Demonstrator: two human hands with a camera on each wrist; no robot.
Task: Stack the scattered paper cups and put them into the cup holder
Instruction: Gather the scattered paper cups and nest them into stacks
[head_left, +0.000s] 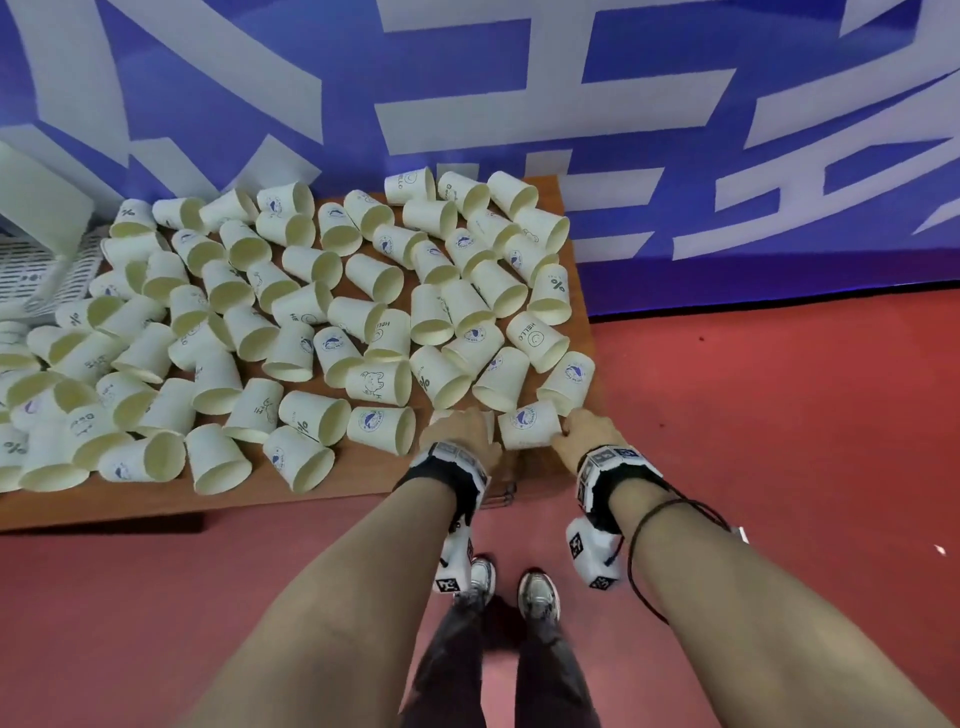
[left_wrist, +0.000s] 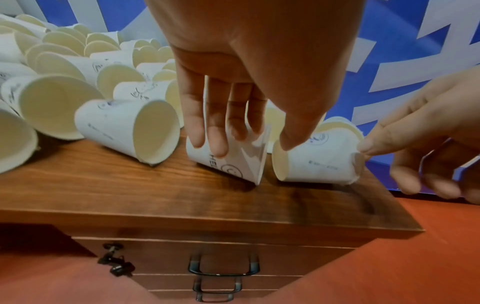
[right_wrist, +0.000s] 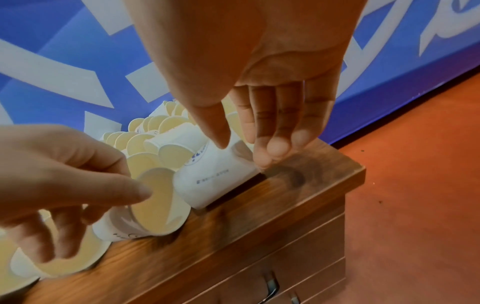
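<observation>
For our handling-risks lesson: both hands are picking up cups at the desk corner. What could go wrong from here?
The left hand seems to be squashing its HELLO cup, which may then not nest. The right hand holds the logo cup near the desk edge, so it might roll off.

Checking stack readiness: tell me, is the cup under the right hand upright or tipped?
Tipped: the logo cup lies sideways on the wooden desk.
</observation>
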